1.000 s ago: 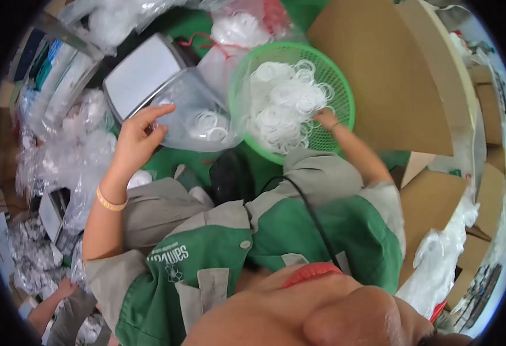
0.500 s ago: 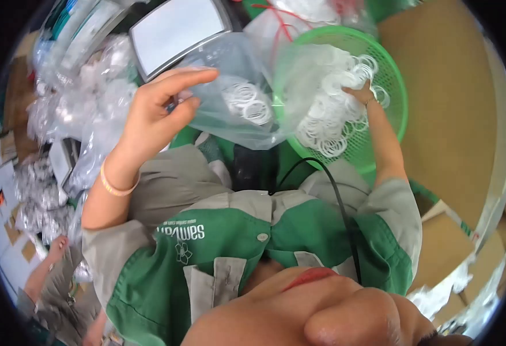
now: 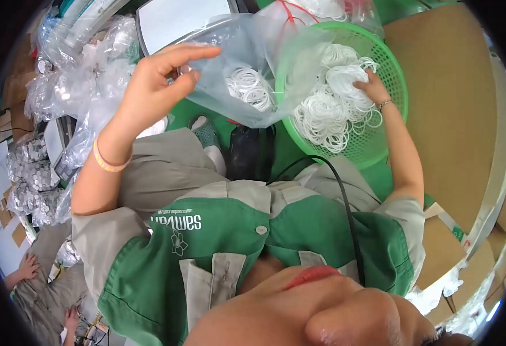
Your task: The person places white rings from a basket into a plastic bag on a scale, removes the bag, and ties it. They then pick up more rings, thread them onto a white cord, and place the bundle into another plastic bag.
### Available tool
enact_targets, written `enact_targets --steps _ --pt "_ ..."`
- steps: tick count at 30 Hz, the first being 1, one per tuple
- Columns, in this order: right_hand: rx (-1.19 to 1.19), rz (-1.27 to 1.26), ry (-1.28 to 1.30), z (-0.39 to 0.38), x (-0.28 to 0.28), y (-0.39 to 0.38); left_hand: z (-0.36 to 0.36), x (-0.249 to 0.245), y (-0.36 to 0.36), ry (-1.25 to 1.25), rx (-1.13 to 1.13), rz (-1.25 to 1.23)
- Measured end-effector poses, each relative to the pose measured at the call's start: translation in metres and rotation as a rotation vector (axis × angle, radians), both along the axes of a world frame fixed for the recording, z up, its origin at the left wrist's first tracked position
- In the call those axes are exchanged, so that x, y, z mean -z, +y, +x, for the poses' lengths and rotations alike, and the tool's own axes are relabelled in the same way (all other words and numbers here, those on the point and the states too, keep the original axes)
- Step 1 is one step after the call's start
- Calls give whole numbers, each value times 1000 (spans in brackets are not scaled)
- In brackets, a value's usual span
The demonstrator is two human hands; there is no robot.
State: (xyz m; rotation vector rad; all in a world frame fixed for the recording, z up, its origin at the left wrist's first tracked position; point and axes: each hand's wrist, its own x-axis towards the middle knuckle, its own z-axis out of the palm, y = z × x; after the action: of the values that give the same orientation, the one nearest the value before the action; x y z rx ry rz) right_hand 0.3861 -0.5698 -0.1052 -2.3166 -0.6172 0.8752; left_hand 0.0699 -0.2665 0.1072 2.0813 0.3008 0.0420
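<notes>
My left hand [image 3: 158, 78] is raised at the mouth of a clear plastic bag [image 3: 207, 95]. Its index finger stretches out, while the other fingers curl around the bag's edge. White rings [image 3: 250, 89] lie in a loose pile inside the bag. On the right, my right hand [image 3: 375, 91] reaches into a green mesh basket [image 3: 400, 75] and grips a bundle of thin white rings [image 3: 348, 81]. More white rings [image 3: 325, 118] are heaped under that bundle. Part of the bag drapes over the basket's left rim.
A large cardboard sheet [image 3: 454, 109] borders the basket on the right. A white-topped device [image 3: 178, 23] stands behind the bag. Several clear bags [image 3: 80, 92] crowd the left side. Another person's hand [image 3: 29, 266] rests at lower left. A black cable [image 3: 345, 202] crosses my shirt.
My right hand has gathered a bundle of rings and drawn it slightly up off the heap. My left hand stays at the bag's mouth, raised a little.
</notes>
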Motion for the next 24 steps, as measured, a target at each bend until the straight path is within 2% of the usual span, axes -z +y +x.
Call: enact_targets --steps 1,3,4,6,11,16,21,23,24 --pt "56 93 -44 7 19 -11 -1 0 -1 -8 -13 1" --pt "163 213 221 -2 -7 -19 -4 4 3 23 -39 14" --pt "109 202 150 -1 -8 -25 -4 3 3 18 -35 55" --pt "164 305 232 -5 -23 -30 -5 5 3 19 -39 33" --pt "167 333 158 1 -31 -43 -4 6 0 6 -37 66" --pt "290 460 141 -2 -65 -43 -2 9 -1 24 -23 103" --pt "470 708 372 5 -84 -47 0 0 -7 108 -16 44" --pt "494 803 446 6 -103 -40 3 9 -11 -62 -31 -67" --pt "499 844 441 -8 -124 -26 6 10 -9 -33 -17 -7"
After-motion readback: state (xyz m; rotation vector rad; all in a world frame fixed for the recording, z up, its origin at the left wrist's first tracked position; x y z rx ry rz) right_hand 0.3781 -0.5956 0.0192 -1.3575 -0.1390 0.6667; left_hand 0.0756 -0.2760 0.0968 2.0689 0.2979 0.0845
